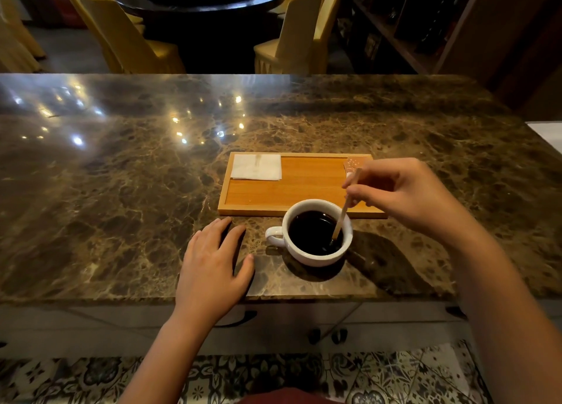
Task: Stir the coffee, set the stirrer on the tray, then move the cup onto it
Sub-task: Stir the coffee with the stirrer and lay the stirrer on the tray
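A white cup [307,256] full of black coffee stands on the marble counter, its handle pointing left, just in front of the wooden tray [304,191]. My right hand [404,194] hovers above the cup's right side and pinches a thin wooden stirrer [340,221] whose lower end dips into the coffee. My left hand [213,260] lies flat on the counter to the left of the cup, fingers spread, holding nothing.
A folded white napkin [256,167] lies in the tray's far left corner; a small pink sachet [354,163] sits at its far right corner. The marble counter [121,191] stretches wide on both sides. Yellow chairs [127,39] and a dark round table stand beyond it.
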